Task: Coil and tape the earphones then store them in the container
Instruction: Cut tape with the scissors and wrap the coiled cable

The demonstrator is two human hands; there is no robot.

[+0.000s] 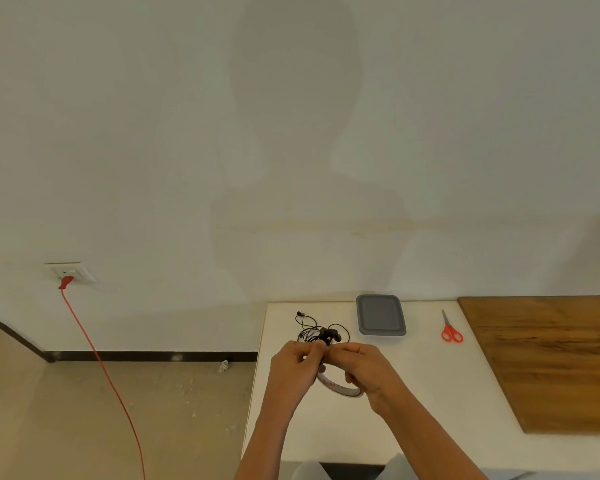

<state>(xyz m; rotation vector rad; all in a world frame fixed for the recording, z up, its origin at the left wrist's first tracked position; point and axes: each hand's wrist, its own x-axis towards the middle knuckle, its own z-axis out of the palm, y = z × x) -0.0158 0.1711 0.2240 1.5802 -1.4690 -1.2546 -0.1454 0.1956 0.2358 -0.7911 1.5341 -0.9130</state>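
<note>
Both the left hand (293, 367) and right hand (364, 367) pinch the black earphones (321, 332), a loose tangled cable bundle just left of the grey container (380, 315). Right fingers (351, 377) also curl round a tape roll (340, 389).

1. Both my forearms reach forward from the bottom edge and converge.
2. My left hand (293, 370), fingers curled, pinches the earphones (328, 336).
3. My right hand (362, 370), also curled, pinches them too, fingertips meeting the left's.

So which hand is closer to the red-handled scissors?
Right. The right hand is left of the red-handled metal scissors; the left hand is beyond it, farther left.
</note>
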